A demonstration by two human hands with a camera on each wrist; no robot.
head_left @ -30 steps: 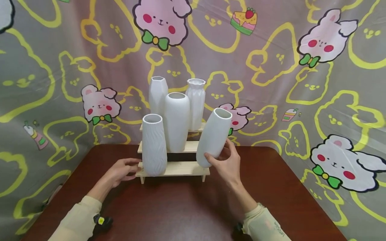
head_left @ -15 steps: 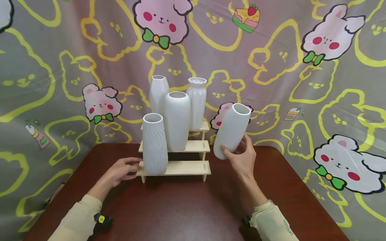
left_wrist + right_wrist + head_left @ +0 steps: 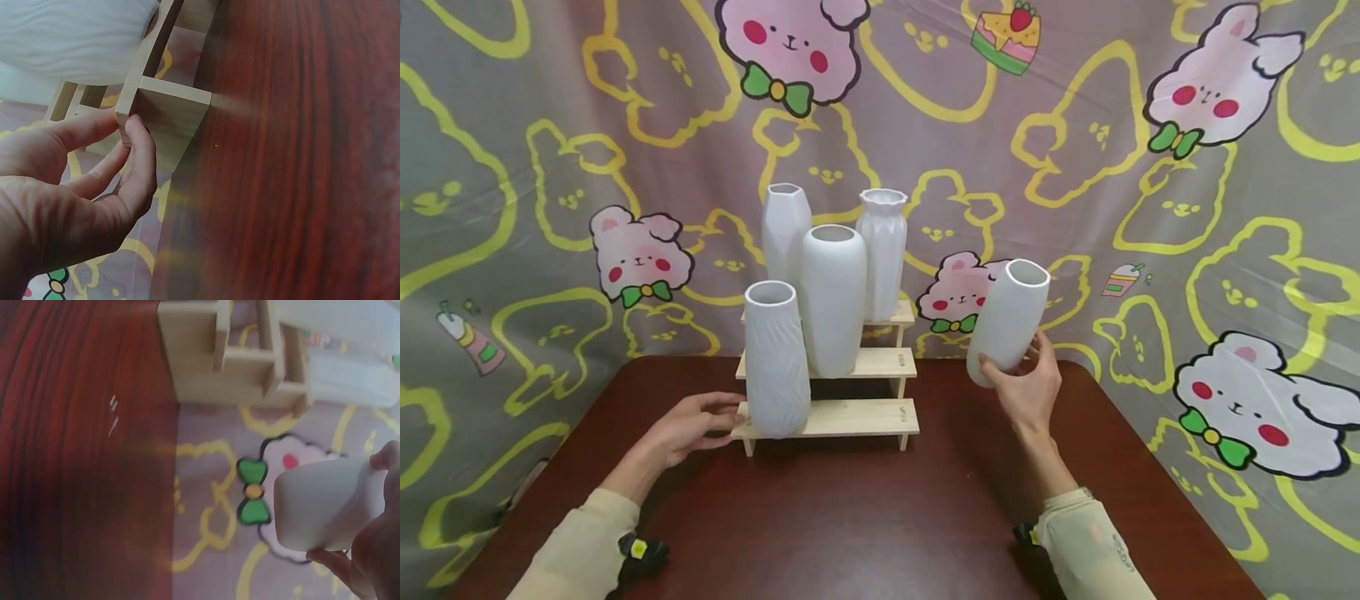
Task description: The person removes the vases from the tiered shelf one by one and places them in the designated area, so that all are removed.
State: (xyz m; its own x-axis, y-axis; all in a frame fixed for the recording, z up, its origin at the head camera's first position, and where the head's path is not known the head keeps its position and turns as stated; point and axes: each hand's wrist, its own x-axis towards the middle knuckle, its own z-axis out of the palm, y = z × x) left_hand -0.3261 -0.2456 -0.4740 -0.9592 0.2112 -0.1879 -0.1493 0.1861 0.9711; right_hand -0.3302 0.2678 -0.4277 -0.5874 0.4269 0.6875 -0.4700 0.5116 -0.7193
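My right hand (image 3: 1026, 387) grips a smooth white vase (image 3: 1011, 317) near its base and holds it tilted above the table, right of a three-step wooden stand (image 3: 857, 417). In the right wrist view the vase's bottom (image 3: 325, 503) is off any surface. At the stand's left end, my left hand (image 3: 688, 429) pinches the end of the lowest step, as the left wrist view shows with the thumb and fingers (image 3: 140, 162) on both faces of the board. Just beside it on that step stands a white vase with wavy ridges (image 3: 775, 362).
On the middle step stands a tall white vase (image 3: 833, 308). The top step bears a faceted white vase (image 3: 785, 225) and a fluted one with a flared rim (image 3: 882, 250). The brown table (image 3: 850, 525) ends at a patterned cloth backdrop (image 3: 1097, 192).
My right hand has carried the smooth vase from over the lowest step to the right, away from the stand. The left hand stays at the stand's end. The head view has shifted slightly.
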